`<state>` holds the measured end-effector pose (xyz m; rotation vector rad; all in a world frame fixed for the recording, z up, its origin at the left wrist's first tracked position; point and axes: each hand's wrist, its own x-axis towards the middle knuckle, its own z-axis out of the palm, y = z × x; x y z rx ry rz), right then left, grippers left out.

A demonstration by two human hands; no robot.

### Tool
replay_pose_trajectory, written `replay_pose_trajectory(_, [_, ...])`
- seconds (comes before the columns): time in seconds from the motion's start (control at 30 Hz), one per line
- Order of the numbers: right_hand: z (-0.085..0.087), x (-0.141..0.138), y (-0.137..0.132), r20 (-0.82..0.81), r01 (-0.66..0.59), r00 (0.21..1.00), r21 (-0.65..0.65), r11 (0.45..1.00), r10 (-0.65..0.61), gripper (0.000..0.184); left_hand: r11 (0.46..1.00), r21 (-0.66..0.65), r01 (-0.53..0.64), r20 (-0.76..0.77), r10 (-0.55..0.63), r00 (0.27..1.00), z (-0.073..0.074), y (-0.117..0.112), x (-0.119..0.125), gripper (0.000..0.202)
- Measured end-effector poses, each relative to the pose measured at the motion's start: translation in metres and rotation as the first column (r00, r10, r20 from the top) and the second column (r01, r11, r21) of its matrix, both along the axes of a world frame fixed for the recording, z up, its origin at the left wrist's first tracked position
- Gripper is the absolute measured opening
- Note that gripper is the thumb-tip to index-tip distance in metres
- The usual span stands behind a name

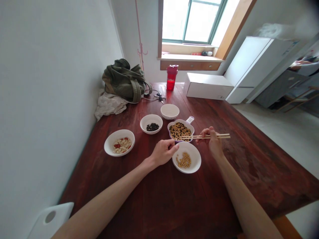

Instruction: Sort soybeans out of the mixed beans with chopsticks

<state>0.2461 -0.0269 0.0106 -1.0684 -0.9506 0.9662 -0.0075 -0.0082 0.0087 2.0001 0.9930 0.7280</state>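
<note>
In my right hand (pixel 211 141) is a pair of wooden chopsticks (pixel 219 136). Their tips reach into a purple-rimmed bowl with a short handle (pixel 190 120), among mixed dark and yellow beans (pixel 179 131). My left hand (pixel 163 152) is closed at the left rim of a white bowl (pixel 195 166), thumb over the edge and fingers mostly hidden. Yellow soybeans (pixel 184 160) lie inside that bowl. Further left, one white bowl (pixel 143 122) contains black beans (pixel 152 127). Another bowl (pixel 107 144) holds pale slices and reddish pieces (pixel 122 145). Nothing shows inside a third (pixel 169 111).
All the bowls stand on a dark red wooden table (pixel 149 199). Toward the back are a green bag (pixel 122 79), a whitish cloth (pixel 109 104), keys (pixel 159 97), a red shaker bottle (pixel 171 78) and a long white box (pixel 209 86). A wall borders the left side.
</note>
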Motion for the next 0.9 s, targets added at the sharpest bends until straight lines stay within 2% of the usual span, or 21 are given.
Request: replay_pose_trajectory(0.9, [-0.0024, -0.0013, 0.0002, -0.038, -0.042, 0.998, -0.021, 0.999, 0.041, 0.052, 1.0, -0.004, 0.007, 0.017, -0.007, 1.0, -0.0008, 0.0004, -0.0005, 0.044])
